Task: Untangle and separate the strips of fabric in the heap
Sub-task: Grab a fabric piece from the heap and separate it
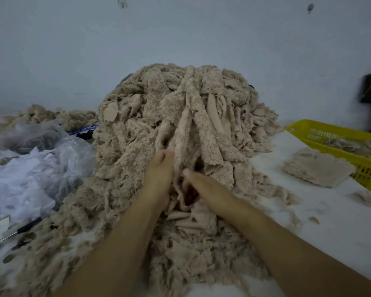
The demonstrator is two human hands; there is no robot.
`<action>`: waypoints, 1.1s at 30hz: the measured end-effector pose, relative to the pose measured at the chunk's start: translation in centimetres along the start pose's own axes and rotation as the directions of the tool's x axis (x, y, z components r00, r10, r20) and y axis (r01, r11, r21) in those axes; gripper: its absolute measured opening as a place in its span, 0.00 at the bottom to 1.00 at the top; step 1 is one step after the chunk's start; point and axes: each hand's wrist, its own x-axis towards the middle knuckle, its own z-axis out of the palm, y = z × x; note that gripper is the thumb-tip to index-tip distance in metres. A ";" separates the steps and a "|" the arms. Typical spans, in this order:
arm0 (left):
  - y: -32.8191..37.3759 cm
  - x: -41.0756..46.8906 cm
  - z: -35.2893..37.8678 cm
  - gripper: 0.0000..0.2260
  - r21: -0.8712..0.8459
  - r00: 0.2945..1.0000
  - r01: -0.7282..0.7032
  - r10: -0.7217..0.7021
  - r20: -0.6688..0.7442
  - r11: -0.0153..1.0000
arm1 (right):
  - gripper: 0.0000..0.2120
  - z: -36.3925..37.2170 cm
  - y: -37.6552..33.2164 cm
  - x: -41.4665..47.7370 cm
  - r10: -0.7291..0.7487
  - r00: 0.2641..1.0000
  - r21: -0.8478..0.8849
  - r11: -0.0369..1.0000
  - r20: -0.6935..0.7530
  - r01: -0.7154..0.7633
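A tall heap of beige fleecy fabric strips (159, 116) fills the middle of the white table. Long strips (193, 129) run down from its top toward me. Both my hands work at the heap's near slope. My left hand (159, 176) grips a strip, thumb up against it. My right hand (206, 187) has its fingers curled into the folds of the same bunch of strips. The fingertips of both hands are buried in the fabric.
A yellow plastic basket (338, 140) with fabric pieces stands at the right, a flat stack of beige pieces (317, 168) in front of it. White tissue and clear plastic bags (30, 168) lie at the left, scissors (15, 232) near the left edge. A blue-white wall is behind.
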 end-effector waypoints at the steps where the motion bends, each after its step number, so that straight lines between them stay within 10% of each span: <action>1: -0.2 -0.2 0.1 0.13 0.194 0.993 -0.114 0.119 -0.013 0.974 | 0.27 -0.4 0.0 0.3 0.012 0.998 0.097 0.995 -0.058 -0.006; 4: -0.4 -0.8 0.8 0.12 0.445 0.931 -0.364 0.314 0.184 0.819 | 0.28 -1.2 0.1 0.7 0.039 0.988 0.274 0.962 -0.151 0.004; 10: -1.2 -2.3 1.5 0.14 0.412 0.732 -0.636 0.342 0.590 0.652 | 0.13 -2.0 -0.5 1.3 0.253 0.898 0.475 0.878 -0.360 -0.057; 16: -0.8 -3.2 1.6 0.19 0.321 0.674 -0.662 0.350 0.651 0.677 | 0.17 -3.2 0.3 1.3 0.173 0.781 0.099 0.985 -0.600 -0.142; 22: -0.6 -3.2 1.3 0.17 0.234 0.772 -0.566 0.409 0.486 0.790 | 0.16 -5.9 0.9 1.3 0.405 0.646 0.481 0.874 -0.647 -0.066; 25: -1.1 -3.0 1.3 0.17 0.258 0.786 -0.538 0.369 0.496 0.802 | 0.22 -5.4 -0.3 1.2 0.330 0.803 0.610 0.790 -0.497 0.053; 28: -1.5 -3.1 1.6 0.16 0.285 0.789 -0.532 0.344 0.509 0.797 | 0.26 -3.3 -0.3 1.2 0.176 0.931 0.420 0.907 -0.321 -0.027; 33: -1.8 -2.5 1.2 0.17 0.330 0.831 -0.491 0.321 0.454 0.806 | 0.17 -2.6 -0.5 1.2 0.251 0.840 0.266 0.955 -0.482 -0.133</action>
